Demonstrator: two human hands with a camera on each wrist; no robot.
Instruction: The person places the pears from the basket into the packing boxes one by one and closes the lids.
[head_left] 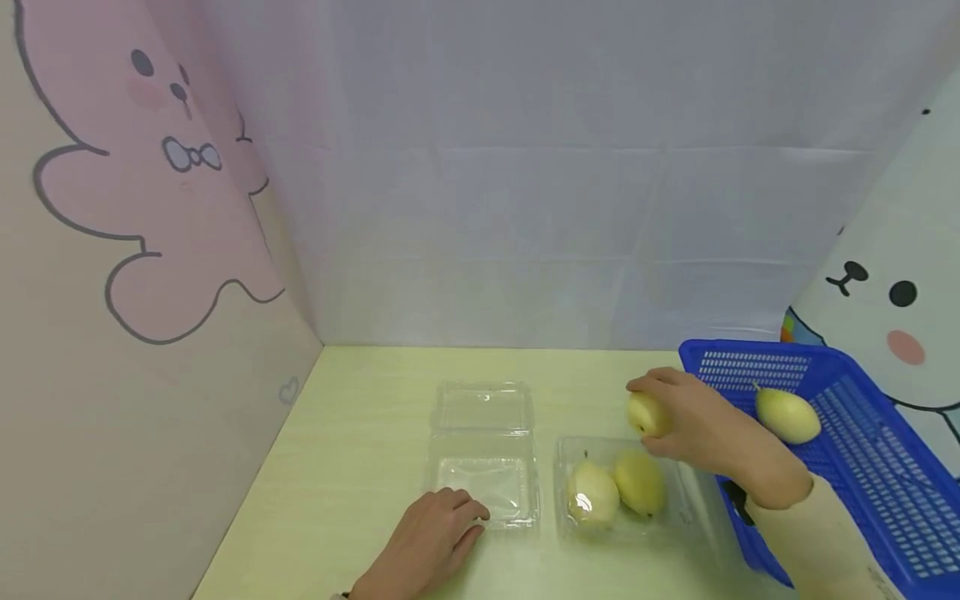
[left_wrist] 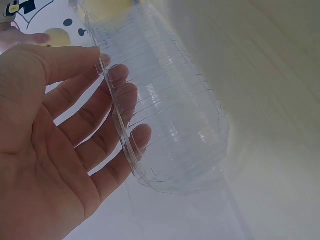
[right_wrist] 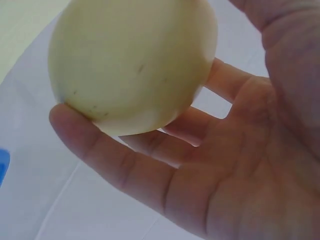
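Observation:
My right hand (head_left: 697, 421) grips a pale yellow pear (head_left: 647, 414) above the back edge of a clear plastic box (head_left: 678, 500). Up close in the right wrist view, the fingers wrap under the speckled pear (right_wrist: 135, 65). Two more pears, one on the left (head_left: 592, 493) and one on the right (head_left: 640, 482), lie side by side inside that box. To its left stands another clear plastic container (head_left: 483, 479), its lid folded back. My left hand (head_left: 431, 537) holds the near left rim of this container, thumb and fingers at the edge (left_wrist: 120, 122).
At the right stands a blue perforated basket (head_left: 862, 375), with a pear (head_left: 787, 415) inside; my right forearm passes over its near side. The pale tabletop (head_left: 360, 433) meets a white curtain (head_left: 525, 250) at the back and a printed panel (head_left: 187, 375) on the left.

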